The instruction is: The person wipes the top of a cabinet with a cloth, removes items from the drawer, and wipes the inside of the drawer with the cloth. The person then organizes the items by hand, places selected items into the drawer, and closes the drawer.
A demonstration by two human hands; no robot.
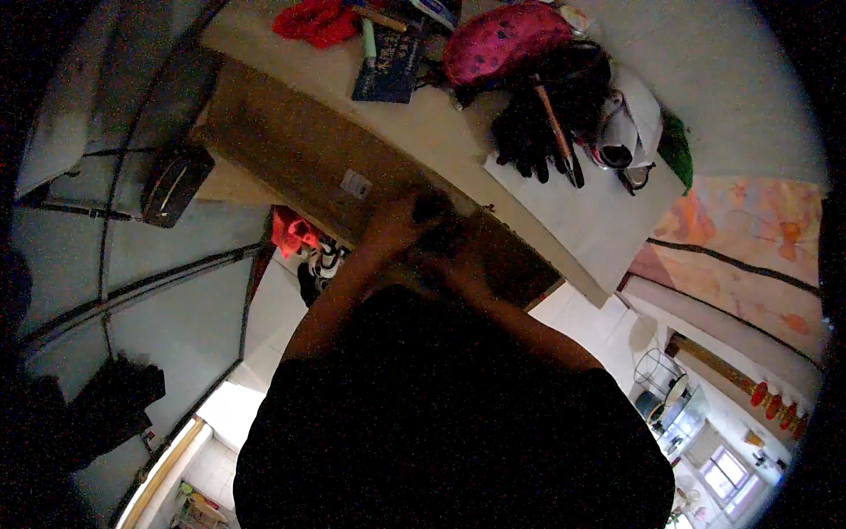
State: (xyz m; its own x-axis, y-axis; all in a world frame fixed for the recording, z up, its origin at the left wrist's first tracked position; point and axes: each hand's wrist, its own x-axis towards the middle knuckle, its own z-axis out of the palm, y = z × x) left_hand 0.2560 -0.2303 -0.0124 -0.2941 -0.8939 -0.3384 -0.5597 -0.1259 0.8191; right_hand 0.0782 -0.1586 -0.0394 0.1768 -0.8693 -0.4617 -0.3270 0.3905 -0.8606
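Observation:
Both my hands are low in front of me, over an open brown drawer [300, 132] under the tabletop. My left hand [394, 222] is closed at a small dark thing [434, 208], which is too deep in shade to name. Close beside it, my right hand [454, 263] bends in toward the same dark thing with its fingers curled. Shadow hides most of the fingertips. A small white label [355, 184] shows inside the drawer, just left of my left hand.
On the tabletop [458, 150] lie a dark booklet [388, 70], a red cloth [315, 22], a pink patterned pouch [507, 40], black gloves [524, 132] and a white roll [630, 119]. A dark case [176, 185] is at the left. Orange patterned fabric [740, 229] is at the right.

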